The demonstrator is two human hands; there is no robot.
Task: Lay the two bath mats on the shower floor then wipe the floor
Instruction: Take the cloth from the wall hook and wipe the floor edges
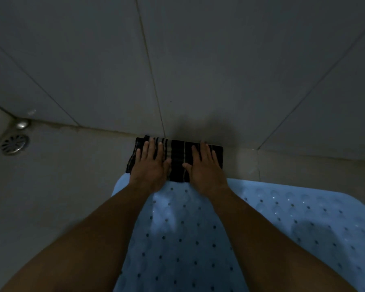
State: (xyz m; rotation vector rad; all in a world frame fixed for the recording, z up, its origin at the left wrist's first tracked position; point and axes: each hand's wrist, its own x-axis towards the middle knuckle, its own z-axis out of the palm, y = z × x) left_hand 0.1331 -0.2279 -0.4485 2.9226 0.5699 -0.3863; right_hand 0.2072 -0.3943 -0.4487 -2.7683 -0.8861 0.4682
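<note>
A dark striped cloth (177,159) lies folded on the shower floor (72,175), right against the foot of the tiled wall. My left hand (151,165) presses flat on its left part and my right hand (204,167) presses flat on its right part, fingers straight and pointing at the wall. A light blue bath mat (272,228) with small holes and suction cups lies flat on the floor under my forearms, and the cloth's near edge overlaps it. The room is dim. I make out only one mat clearly.
A round metal floor drain (14,144) sits in the floor's far left corner, with a small metal cap (21,124) just behind it. The grey tiled wall (177,60) rises directly behind the cloth. Bare floor tile shows left of the mat.
</note>
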